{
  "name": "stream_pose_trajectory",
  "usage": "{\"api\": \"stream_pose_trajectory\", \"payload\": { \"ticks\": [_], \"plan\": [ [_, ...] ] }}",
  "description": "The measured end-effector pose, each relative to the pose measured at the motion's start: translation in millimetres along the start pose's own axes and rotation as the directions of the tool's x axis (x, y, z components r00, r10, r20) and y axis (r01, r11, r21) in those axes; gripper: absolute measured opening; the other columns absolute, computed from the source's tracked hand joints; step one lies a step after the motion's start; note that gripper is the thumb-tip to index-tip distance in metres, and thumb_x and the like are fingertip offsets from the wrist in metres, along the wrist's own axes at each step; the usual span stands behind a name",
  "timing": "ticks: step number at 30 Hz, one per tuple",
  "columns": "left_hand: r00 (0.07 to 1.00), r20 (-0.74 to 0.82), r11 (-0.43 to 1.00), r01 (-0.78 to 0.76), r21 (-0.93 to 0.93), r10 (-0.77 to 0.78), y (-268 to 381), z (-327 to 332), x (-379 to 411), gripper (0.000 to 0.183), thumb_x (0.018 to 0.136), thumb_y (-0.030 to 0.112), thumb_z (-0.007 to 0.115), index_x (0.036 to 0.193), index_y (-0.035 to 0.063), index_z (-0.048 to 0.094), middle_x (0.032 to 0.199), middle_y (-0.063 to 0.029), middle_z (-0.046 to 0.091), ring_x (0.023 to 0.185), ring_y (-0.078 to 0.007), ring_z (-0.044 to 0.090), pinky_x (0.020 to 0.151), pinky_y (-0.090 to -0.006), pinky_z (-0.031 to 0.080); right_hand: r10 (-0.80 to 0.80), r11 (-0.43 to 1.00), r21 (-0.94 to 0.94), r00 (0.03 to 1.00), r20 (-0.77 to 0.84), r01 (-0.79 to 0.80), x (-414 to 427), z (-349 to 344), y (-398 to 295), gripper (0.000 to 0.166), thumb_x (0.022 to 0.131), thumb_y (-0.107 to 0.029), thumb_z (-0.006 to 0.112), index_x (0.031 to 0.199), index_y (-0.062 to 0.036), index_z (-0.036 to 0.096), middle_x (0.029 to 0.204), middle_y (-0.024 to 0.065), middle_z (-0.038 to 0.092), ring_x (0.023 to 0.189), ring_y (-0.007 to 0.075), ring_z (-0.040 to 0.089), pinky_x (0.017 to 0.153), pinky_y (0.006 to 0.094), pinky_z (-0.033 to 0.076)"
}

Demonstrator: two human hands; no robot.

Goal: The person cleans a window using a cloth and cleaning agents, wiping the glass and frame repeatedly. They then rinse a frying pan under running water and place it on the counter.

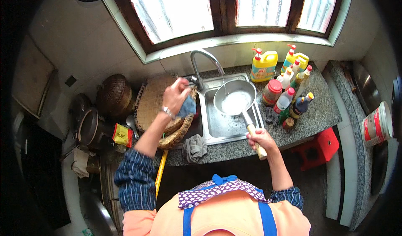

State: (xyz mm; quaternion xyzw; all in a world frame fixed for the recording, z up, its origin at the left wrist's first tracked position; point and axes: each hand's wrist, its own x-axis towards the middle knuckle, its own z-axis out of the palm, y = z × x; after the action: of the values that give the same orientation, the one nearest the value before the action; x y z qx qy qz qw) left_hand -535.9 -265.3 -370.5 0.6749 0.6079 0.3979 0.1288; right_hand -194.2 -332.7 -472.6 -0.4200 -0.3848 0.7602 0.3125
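In my right hand [261,139] is the wooden handle of a metal pan [235,95]. The pan hangs over the right basin of a stainless steel sink [224,128]. A thin stream of water falls into it from the curved chrome faucet [203,54], and the bowl shines brightly inside. My left hand [176,94] holds a bunched blue cloth [187,107] beside the faucet's lever. Whether its fingertips touch the lever I cannot tell. Under that hand, flat woven baskets [154,100] lie over the sink's left side.
A grey rag [194,148] lies at the counter's front edge. Yellow detergent jugs [263,67], a red-lidded jar [272,92] and several bottles [284,100] crowd the right. At the left are a dark pot [91,129] and a yellow packet [122,135]. Below stands a red stool [323,146].
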Motion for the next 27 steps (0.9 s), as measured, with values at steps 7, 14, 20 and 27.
{"api": "stream_pose_trajectory", "payload": {
  "ticks": [7,14,20,27],
  "plan": [
    [0.962,0.242,0.677,-0.096,0.73,-0.124,-41,14,108,0.015,0.078,0.02,0.056,0.091,0.0125,0.061,0.086,-0.0111,0.063,0.085,-0.0287,0.06,0.076,-0.0385,0.047,0.034,0.995,0.095,0.998,0.045,-0.038,-11,18,4,0.011,0.075,-0.006,0.058,0.082,0.0021,0.055,0.055,0.0041,0.05,0.042,0.0095,0.047,0.036,0.0199,0.04],
    [0.782,0.479,0.737,-0.038,0.675,-0.399,-143,32,74,0.021,0.072,0.024,0.059,0.09,0.0164,0.068,0.093,-0.0104,0.065,0.089,-0.0273,0.061,0.079,-0.037,0.049,0.022,0.998,0.055,0.999,-0.029,-0.02,-27,29,0,0.01,0.08,-0.011,0.056,0.078,-0.0013,0.053,0.055,0.0017,0.048,0.043,0.0088,0.046,0.04,0.0205,0.039],
    [0.976,0.17,0.869,0.034,0.494,-0.135,-211,75,105,0.03,0.074,0.019,0.061,0.103,0.0101,0.059,0.093,-0.0141,0.062,0.09,-0.0304,0.059,0.079,-0.0398,0.046,0.031,0.966,0.258,0.996,-0.08,-0.009,-17,44,0,0.013,0.079,-0.005,0.058,0.085,0.0055,0.052,0.062,0.0033,0.048,0.049,0.0085,0.047,0.039,0.0206,0.041],
    [0.962,0.213,0.83,0.024,0.557,-0.171,-255,126,133,0.017,0.084,0.016,0.044,0.085,0.007,0.058,0.085,-0.0198,0.061,0.084,-0.0351,0.06,0.07,-0.0429,0.048,0.042,0.947,0.321,0.991,-0.123,0.0,-9,66,-19,0.015,0.078,-0.005,0.059,0.085,0.0074,0.052,0.061,0.0044,0.047,0.048,0.0083,0.045,0.038,0.0198,0.039]
  ]
}}
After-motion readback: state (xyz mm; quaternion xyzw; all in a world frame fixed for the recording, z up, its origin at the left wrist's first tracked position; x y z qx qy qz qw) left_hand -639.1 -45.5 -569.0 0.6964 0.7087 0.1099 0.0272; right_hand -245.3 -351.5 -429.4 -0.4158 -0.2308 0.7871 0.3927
